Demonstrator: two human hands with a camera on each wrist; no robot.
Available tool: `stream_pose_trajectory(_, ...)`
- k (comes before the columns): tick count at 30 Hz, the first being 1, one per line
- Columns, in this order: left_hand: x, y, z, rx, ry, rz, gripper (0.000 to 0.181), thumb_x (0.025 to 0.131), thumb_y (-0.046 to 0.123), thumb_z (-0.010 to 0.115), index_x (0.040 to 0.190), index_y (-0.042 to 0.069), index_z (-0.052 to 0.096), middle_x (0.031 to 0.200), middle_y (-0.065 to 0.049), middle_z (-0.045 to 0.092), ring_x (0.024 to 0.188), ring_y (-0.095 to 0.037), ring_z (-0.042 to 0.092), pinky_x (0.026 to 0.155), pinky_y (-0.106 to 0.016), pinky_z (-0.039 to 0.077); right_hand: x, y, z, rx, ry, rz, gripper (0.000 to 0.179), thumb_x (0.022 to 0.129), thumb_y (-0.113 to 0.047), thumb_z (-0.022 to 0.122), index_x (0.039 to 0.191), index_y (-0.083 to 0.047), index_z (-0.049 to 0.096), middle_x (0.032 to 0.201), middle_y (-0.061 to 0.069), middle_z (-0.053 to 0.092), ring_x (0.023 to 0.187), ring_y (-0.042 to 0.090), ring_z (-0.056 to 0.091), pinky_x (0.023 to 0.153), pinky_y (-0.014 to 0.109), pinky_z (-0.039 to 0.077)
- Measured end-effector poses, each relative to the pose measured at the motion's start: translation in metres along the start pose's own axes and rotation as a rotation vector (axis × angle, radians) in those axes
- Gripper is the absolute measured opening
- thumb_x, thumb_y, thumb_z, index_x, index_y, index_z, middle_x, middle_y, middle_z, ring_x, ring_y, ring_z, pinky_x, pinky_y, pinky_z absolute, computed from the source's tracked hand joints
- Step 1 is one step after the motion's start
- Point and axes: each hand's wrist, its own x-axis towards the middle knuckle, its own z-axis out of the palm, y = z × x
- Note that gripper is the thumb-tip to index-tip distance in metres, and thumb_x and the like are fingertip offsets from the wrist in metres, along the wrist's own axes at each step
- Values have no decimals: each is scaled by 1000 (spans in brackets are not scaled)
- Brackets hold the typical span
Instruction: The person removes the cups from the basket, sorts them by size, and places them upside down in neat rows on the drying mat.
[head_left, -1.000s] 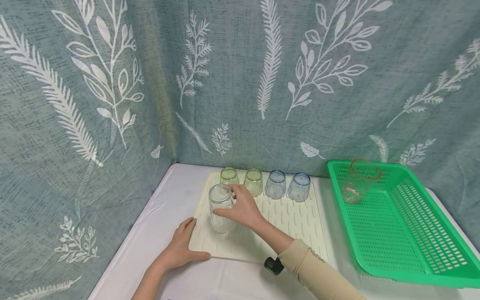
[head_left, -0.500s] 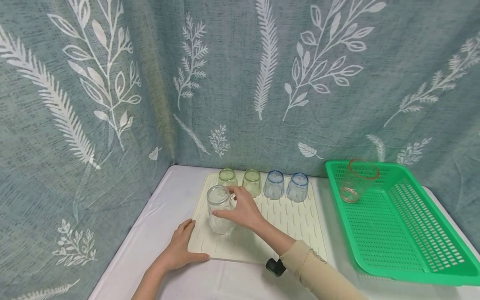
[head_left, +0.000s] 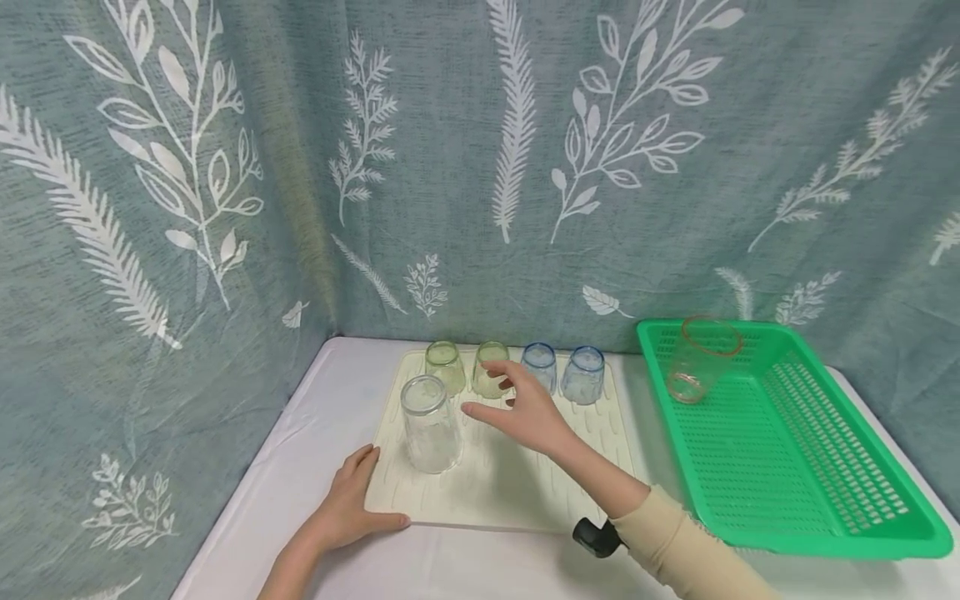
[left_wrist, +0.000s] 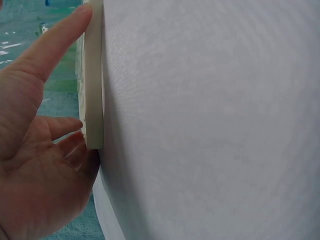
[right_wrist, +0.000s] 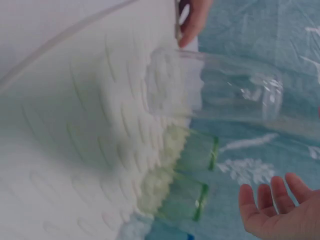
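Note:
A tall clear glass (head_left: 433, 437) stands upside down on the left part of a cream drying mat (head_left: 517, 487). My right hand (head_left: 525, 408) is in the air to its right, apart from it, with fingers spread and nothing held; the right wrist view shows the same bare fingertips (right_wrist: 277, 192). Over the near left corner of the mat, my left hand (head_left: 351, 498) rests with its thumb along the front edge and its fingers at the left edge. The left wrist view shows the thumb (left_wrist: 60, 37) stretched against the mat's thick side.
Behind the tall glass, two green glasses (head_left: 445, 367) and two blue glasses (head_left: 583, 379) stand upside down along the mat's back. A green basket (head_left: 678, 450) on the right holds a red-rimmed glass (head_left: 693, 371) tilted at its back left. A patterned curtain (head_left: 450, 167) closes off the back.
My right hand has let go of the tall clear glass and drawn away to the right. The left hand keeps its place at the mat's corner; the view has shifted slightly.

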Motion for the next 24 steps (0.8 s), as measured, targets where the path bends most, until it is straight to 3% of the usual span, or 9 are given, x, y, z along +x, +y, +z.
stream_pose_trajectory(7,0,3,0,19,-12,8,119,68,39,89,147,-14,19,152,-32,13,138,-53,12,110,-65,20,-10,-2,-39,17,71,-7,61,85,-35,77,138,-20,52,131,1,54,111,21,52,90,42,49)
stream_pose_trajectory(12,0,2,1,18,-20,7,118,69,38,88,147,-15,18,151,-33,12,138,-53,12,110,-65,19,-16,-1,-71,42,151,-30,62,86,-30,77,140,-15,50,135,7,51,115,24,50,97,46,47)
stream_pose_trajectory(17,1,2,2,17,-28,2,117,69,37,88,148,-14,18,151,-33,12,138,-53,12,110,-65,20,-23,4,-105,49,292,-25,63,87,-29,76,141,-13,47,138,9,47,119,26,47,99,46,45)
stream_pose_trajectory(24,3,2,4,21,-21,2,115,69,36,89,148,-12,20,151,-32,12,138,-53,13,109,-66,21,-26,25,-147,-58,541,-1,71,87,-35,75,145,-11,41,143,9,40,120,26,41,100,45,43)
